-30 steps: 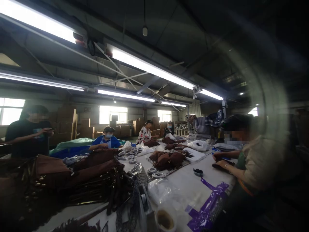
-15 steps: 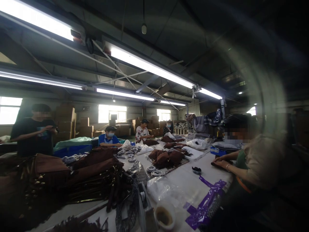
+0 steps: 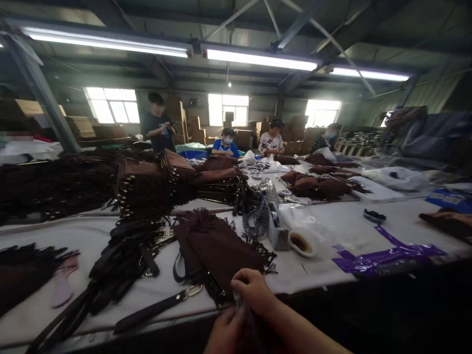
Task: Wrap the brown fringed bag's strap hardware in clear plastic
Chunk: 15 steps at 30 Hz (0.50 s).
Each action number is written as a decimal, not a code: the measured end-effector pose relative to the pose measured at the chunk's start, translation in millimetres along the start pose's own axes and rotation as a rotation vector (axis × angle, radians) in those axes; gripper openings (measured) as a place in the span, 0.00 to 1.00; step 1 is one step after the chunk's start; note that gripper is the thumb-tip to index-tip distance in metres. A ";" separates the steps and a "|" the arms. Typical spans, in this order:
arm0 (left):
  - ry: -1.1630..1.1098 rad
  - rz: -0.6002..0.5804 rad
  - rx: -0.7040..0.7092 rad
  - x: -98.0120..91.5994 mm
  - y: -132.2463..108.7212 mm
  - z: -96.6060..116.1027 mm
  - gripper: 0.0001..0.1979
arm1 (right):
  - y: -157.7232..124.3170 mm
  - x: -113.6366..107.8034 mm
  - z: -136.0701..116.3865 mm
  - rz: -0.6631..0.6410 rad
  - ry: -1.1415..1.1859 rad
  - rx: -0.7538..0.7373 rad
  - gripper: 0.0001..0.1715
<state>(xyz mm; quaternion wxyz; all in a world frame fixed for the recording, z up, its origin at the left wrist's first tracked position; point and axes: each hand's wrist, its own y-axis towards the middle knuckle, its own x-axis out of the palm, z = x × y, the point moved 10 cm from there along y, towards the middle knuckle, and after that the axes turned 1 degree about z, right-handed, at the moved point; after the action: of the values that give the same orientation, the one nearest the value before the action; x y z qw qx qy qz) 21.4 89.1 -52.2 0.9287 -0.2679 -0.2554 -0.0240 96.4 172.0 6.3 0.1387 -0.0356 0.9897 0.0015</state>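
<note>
My left hand (image 3: 223,334) and my right hand (image 3: 252,292) meet at the bottom middle of the view, at the near edge of the white table (image 3: 324,260). Both hands have their fingers closed together on a small dark piece I cannot make out. Just beyond them lies a dark brown fringed bag (image 3: 217,243) with a black strap and metal clasp (image 3: 155,307) beside it.
Black straps (image 3: 118,263) pile up to the left, and stacks of brown fringed bags (image 3: 147,184) lie further back. A tape dispenser (image 3: 276,231), a tape roll (image 3: 301,243) and purple plastic (image 3: 383,255) sit to the right. Several people work along the far side.
The view has swung left and down from the ceiling and a co-worker at the right. My two hands and the near table edge have come into view.
</note>
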 end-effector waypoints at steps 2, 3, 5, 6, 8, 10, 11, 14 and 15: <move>-0.050 -0.075 -0.020 6.3 7.5 -4.5 0.24 | 0.5 -1.2 0.1 -0.015 0.019 0.012 0.09; -0.072 -0.094 -0.042 7.2 10.0 -7.0 0.24 | 0.1 -2.1 -0.5 -0.018 0.029 0.014 0.10; -0.107 -0.116 -0.079 6.9 13.1 -9.7 0.24 | -3.3 -6.8 -2.8 -0.002 0.077 0.006 0.13; -0.119 -0.122 -0.086 6.3 13.8 -9.2 0.23 | -7.2 -10.7 -3.4 0.013 0.108 0.003 0.15; -0.132 -0.118 -0.068 4.4 14.0 -4.7 0.21 | -20.2 -20.2 -1.2 0.040 0.170 0.013 0.19; -0.145 -0.096 -0.048 3.1 12.4 -0.1 0.19 | -39.7 -24.9 7.4 0.012 0.188 0.043 0.19; -0.152 -0.075 -0.046 2.7 11.2 1.0 0.18 | -50.9 -23.2 13.9 -0.035 0.181 0.056 0.20; -0.178 -0.017 -0.040 4.0 7.6 3.8 0.17 | -83.5 -8.9 45.1 -0.209 0.174 0.109 0.24; -0.190 -0.008 -0.036 5.5 6.8 4.9 0.17 | -91.4 -4.6 57.8 -0.246 0.200 0.137 0.26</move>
<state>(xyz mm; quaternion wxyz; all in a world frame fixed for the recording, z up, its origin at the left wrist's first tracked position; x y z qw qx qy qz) 25.1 97.9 -49.2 0.8952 -0.2844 -0.3430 -0.0069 123.2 81.9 -47.3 0.0409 -0.1471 0.9845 -0.0865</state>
